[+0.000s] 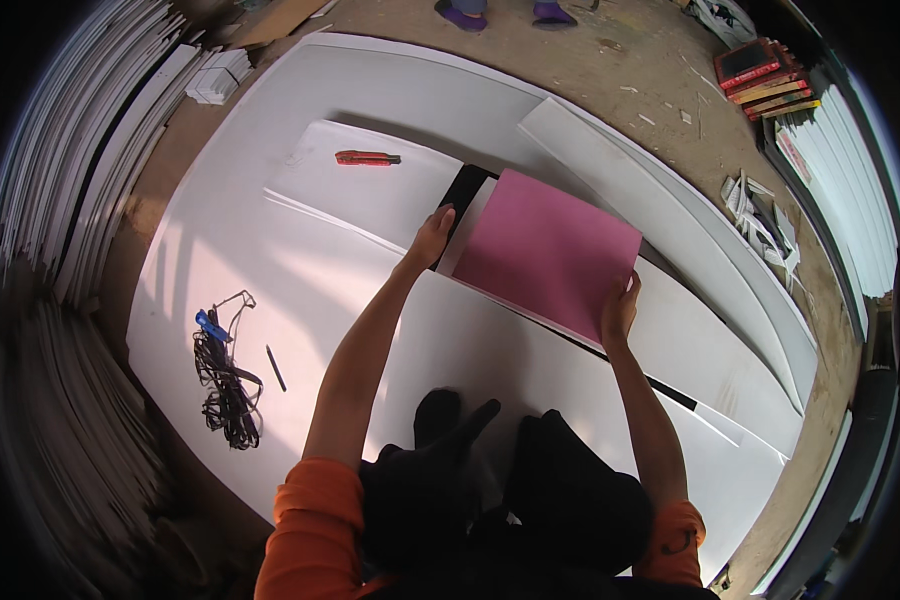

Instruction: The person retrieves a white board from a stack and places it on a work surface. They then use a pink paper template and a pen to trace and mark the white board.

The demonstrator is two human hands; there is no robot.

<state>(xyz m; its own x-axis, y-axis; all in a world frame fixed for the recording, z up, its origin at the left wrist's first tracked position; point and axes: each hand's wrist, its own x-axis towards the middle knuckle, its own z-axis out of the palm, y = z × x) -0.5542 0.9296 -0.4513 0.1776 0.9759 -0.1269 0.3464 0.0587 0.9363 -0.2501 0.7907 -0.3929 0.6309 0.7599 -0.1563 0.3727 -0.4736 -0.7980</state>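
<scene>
A pink rectangular sheet [550, 252] with a pale strip along its left side lies ahead of me. Beside that strip is a black band [467, 190], perhaps part of a black piece beneath. My left hand [431, 238] is closed on the near part of this band, thumb on top. At the pink sheet's right edge, my right hand [620, 308] grips it near the corner, some fingers hidden. Under them runs a long white board [370, 180], with a red utility knife [367, 158] lying on it to the left.
Large white sheets [260, 220] cover the floor under me. Tangled black cord with a blue piece [213, 325] and a dark pen [276, 368] lie left. Stacked boards [80, 130] stand at left, books [763, 78] at far right. A person's purple shoes [460, 16] show at the top.
</scene>
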